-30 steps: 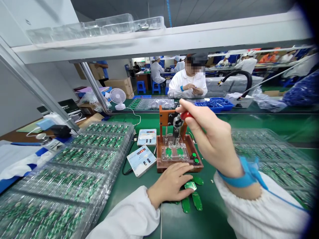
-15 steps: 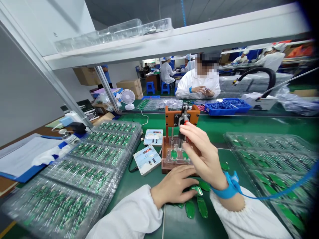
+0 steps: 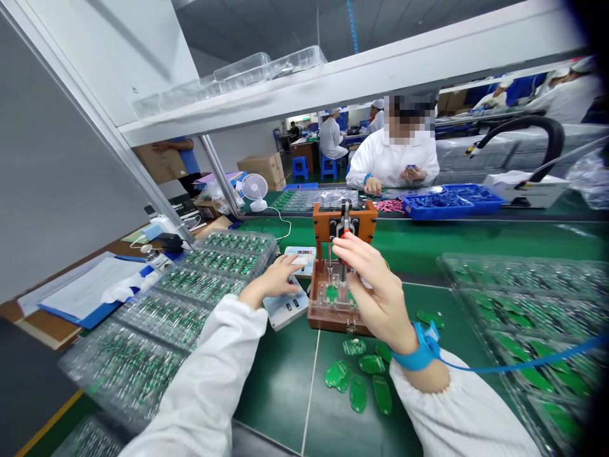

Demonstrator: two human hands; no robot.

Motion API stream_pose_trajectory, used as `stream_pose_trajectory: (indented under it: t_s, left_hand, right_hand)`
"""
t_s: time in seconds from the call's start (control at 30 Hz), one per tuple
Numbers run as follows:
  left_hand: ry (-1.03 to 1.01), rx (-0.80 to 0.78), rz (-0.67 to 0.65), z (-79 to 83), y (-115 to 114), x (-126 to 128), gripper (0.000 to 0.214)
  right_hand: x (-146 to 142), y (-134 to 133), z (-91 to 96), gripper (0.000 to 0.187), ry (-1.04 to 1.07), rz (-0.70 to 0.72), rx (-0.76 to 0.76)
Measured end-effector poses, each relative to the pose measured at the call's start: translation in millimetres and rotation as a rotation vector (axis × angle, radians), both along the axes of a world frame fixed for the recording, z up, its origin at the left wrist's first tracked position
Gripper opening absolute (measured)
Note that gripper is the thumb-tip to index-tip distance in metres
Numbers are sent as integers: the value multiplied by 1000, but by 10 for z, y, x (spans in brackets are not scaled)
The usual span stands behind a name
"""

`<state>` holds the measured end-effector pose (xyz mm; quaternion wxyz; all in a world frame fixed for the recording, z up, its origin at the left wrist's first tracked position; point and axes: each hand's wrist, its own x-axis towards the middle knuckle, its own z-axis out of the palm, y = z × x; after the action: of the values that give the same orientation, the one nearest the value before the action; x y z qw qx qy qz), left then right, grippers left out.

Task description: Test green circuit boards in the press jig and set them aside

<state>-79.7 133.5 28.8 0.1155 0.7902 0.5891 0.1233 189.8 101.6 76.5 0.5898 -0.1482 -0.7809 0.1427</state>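
My right hand (image 3: 378,295), wearing a blue wrist strap, has its fingers and thumb around the lever of a toggle clamp (image 3: 346,223). The clamp sits on an upright test fixture with an orange frame (image 3: 368,221) and brown base. Green circuit boards (image 3: 332,293) lie under the clear plate of the fixture. My left hand (image 3: 272,279) is open, fingers apart, above two white boxes with digital displays, a near box (image 3: 289,312) and a far box (image 3: 308,261). Several loose green circuit boards (image 3: 358,395) lie on the green mat before the fixture.
Stacked clear trays of circuit boards (image 3: 190,304) stand at left; more clear trays (image 3: 523,343) lie at right. Behind are a small white fan (image 3: 255,188), blue bins (image 3: 438,204) and a co-worker (image 3: 394,158). A shelf beam (image 3: 361,76) crosses above.
My left hand has moved from the loose boards leftward and away from me to the display boxes. My right hand stays at the clamp lever. The view has shifted slightly.
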Motion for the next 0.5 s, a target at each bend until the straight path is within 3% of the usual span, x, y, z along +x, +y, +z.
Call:
stream_pose_trajectory:
  t_s: [0.07, 0.13, 0.3, 0.5]
  left_hand:
    - [163, -209, 27, -3, 166, -116, 93]
    - [262, -297, 6, -37, 262, -139, 107]
    - [390, -322, -54, -132, 355, -96, 114]
    - [337, -295, -68, -214, 384, -115, 112]
  right_hand:
    - [-1, 10, -4, 63, -1, 11, 4]
    - [1, 18, -8, 63, -7, 19, 4]
    - [8, 26, -12, 64, -14, 18, 16]
    - [-4, 38, -19, 67, -5, 21, 41]
